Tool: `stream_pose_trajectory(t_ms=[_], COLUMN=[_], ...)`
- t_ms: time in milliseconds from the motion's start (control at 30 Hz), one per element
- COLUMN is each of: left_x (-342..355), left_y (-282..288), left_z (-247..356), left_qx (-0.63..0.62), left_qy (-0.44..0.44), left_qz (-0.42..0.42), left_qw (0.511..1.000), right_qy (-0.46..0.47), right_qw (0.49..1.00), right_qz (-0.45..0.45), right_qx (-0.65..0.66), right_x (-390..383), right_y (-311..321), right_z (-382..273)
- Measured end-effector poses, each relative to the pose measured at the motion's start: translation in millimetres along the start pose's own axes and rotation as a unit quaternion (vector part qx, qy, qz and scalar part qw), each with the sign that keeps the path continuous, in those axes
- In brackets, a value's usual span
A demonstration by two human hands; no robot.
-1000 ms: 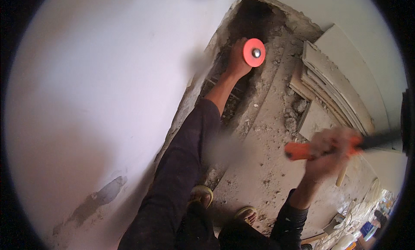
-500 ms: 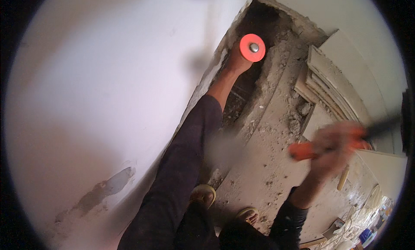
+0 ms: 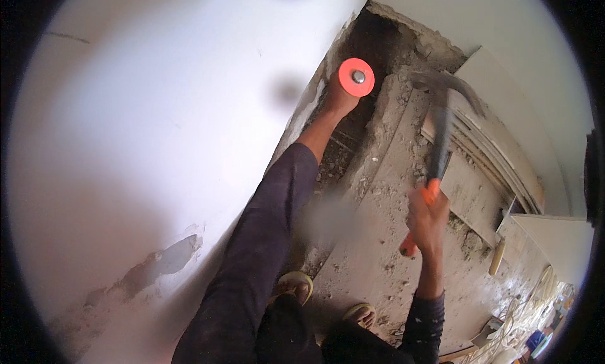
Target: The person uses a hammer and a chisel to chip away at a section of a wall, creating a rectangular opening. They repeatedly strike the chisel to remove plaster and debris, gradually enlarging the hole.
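A white wall (image 3: 126,143) meets a rubble-strewn floor (image 3: 378,263). The right hand (image 3: 427,216) grips a hammer (image 3: 436,150), head pointing wallward; the left hand (image 3: 337,96) clasps an orange-guarded chisel (image 3: 357,77).

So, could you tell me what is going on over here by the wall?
A person is chiselling at a rough opening in the white wall. The left hand holds a chisel with an orange guard disc against it, while the right hand raises an orange-handled hammer. Rubble covers the floor.

White wall (image 3: 126,112), rubble-strewn floor (image 3: 378,269), stacked boards (image 3: 498,156), sandals (image 3: 295,287), paint roller (image 3: 496,257).
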State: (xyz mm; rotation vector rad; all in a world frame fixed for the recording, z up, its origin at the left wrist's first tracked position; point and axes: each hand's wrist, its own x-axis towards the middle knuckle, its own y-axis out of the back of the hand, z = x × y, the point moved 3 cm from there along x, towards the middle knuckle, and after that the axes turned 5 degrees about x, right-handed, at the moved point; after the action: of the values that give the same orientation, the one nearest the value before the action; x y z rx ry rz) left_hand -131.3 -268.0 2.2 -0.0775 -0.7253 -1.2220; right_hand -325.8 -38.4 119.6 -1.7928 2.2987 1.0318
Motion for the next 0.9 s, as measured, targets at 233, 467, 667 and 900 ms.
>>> stream_pose_trajectory(t_ms=[233, 467, 667, 900], left_x=[42.9, 4.7, -9.0, -7.5], left_y=[-12.0, -24.8, -29.7, -36.5], left_z=[71.3, 25.8, 33.7, 28.4], left_qx=[-0.013, 0.034, 0.08, 0.062], left_qy=[-0.111, -0.117, -0.116, -0.087], left_qz=[-0.002, -0.121, -0.138, -0.104], left_qw=[0.994, 0.985, 0.98, 0.989], right_qy=[-0.034, -0.052, -0.073, -0.025], right_qw=[0.959, 0.941, 0.937, 0.947], right_qz=[-0.028, -0.037, -0.053, -0.062], right_qx=[0.281, 0.332, 0.336, 0.313], right_x=[-50.7, -64.6, -60.9, -59.2], right_y=[45.1, 45.1, 41.2, 36.4], right_z=[14.1, 38.1, 43.3, 48.3])
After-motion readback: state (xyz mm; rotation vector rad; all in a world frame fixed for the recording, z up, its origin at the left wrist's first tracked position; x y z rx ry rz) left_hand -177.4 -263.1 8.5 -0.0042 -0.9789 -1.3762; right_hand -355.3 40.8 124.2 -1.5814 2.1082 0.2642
